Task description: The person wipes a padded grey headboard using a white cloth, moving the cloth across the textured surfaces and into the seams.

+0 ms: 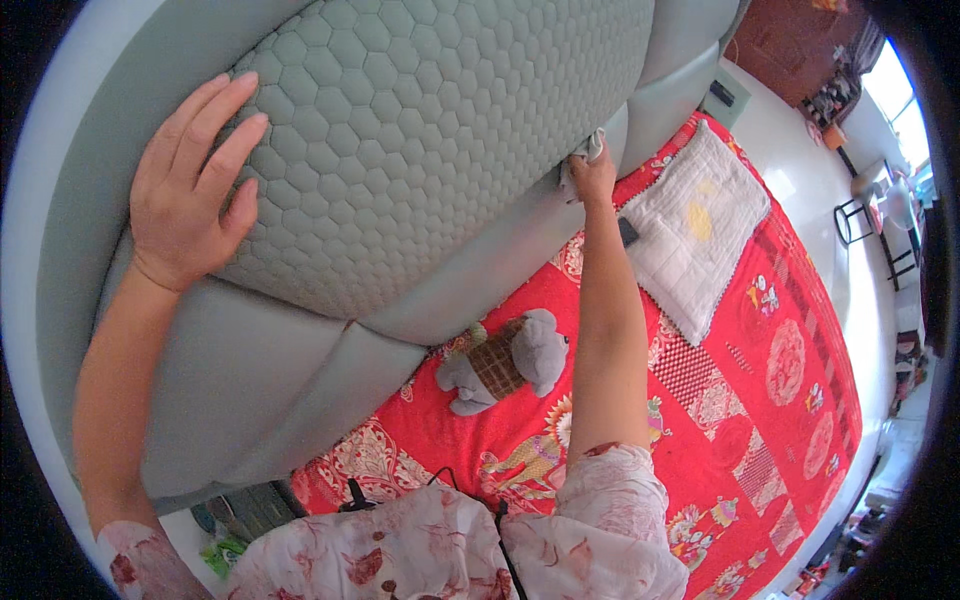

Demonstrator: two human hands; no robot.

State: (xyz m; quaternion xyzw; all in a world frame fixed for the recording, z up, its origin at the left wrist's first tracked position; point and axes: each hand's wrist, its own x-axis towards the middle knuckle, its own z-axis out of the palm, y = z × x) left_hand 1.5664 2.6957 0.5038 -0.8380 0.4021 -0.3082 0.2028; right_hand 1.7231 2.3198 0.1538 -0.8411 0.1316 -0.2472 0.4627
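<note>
A padded grey-green headboard [400,140] with a hexagon-quilted panel fills the upper left. My left hand [190,190] rests on its left part with the fingers spread, holding nothing. At the lower right edge of the quilted panel, my right hand [592,178] is closed round a crumpled pale cloth [598,145], pressed against the headboard. Part of the cloth is hidden by the fingers. Below the headboard, between my arms, a grey plush toy [505,360] in a brown checked garment lies on the bed.
A red patterned bedspread [790,350] covers the bed. On it, beyond my right forearm, lies a white cloth pillow cover [690,235] with a yellow patch, and a small dark object [628,232] at its edge. A black-framed chair [855,220] stands on the floor at the far right.
</note>
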